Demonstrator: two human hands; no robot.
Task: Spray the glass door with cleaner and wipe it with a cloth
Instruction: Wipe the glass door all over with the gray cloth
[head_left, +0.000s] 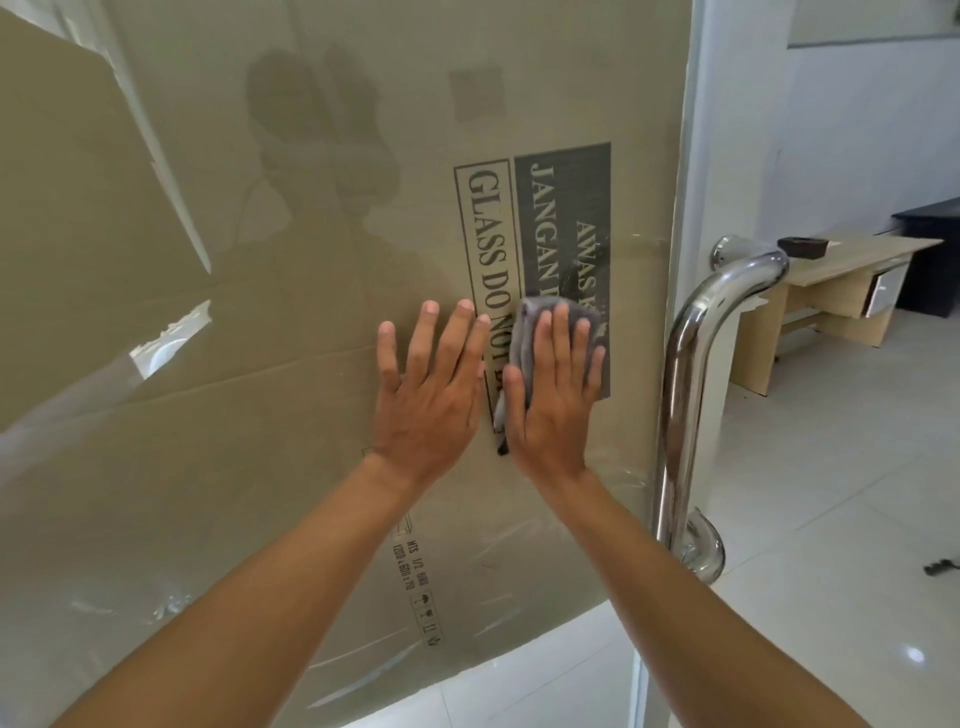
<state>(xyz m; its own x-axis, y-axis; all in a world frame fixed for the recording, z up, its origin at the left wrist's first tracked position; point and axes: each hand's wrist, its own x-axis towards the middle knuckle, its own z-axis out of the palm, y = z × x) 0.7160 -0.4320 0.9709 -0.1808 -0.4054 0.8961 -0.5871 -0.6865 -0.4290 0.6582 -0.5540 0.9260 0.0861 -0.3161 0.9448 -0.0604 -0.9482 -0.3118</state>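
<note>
The glass door (260, 467) fills the left and middle of the head view, with brown cardboard printed "GLASS DO NOT" behind it. My right hand (553, 395) presses a grey cloth (530, 332) flat against the glass with straight fingers, left of the handle. Beside it, my left hand (434, 395) lies flat on the glass with spread fingers and holds nothing. No spray bottle is in view.
A chrome door handle (685, 374) runs vertically along the door's right edge. Beyond the door lies a white tiled floor (831, 493), and a light wooden desk (841, 291) stands at the back right with a dark object on it.
</note>
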